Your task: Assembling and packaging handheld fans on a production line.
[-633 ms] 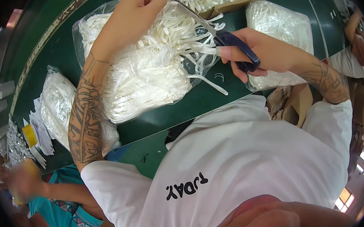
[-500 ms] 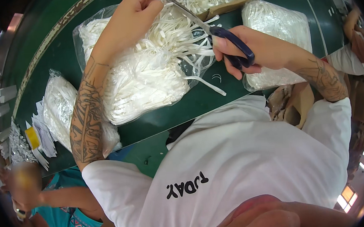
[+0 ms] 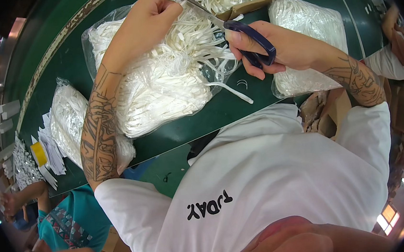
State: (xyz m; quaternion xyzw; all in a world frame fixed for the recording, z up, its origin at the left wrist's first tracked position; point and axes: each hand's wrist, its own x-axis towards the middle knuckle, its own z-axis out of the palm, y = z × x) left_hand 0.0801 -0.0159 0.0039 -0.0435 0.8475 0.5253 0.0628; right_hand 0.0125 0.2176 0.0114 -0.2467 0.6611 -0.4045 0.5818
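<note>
My right hand [image 3: 272, 45] grips dark-blue-handled scissors [image 3: 251, 37], its fingers through and around the loops. Their metal blades point up and left, with the tips beside my left index finger. My left hand [image 3: 156, 10] is over the far part of a large heap of flat white cords [image 3: 160, 91]. Its index finger reaches right and the thumb is bent; the other fingers are mostly hidden, and what they hold does not show. The heap lies on an opened clear plastic bag [image 3: 91, 51]. A single cord end [image 3: 230, 91] sticks out toward me.
An open cardboard box [image 3: 254, 6] of white cords stands at the far edge of view. Wrapped white bundles lie right [image 3: 306, 30] and left [image 3: 68, 118] on the green table [image 3: 202, 130]. A yellow tape roll [image 3: 38, 153] and white papers are far left. A person in teal [image 3: 78, 218] is lower left.
My right hand and the scissors have shifted slightly left and up. My left hand keeps nearly the same place. At lower left, the other person's arm has moved.
</note>
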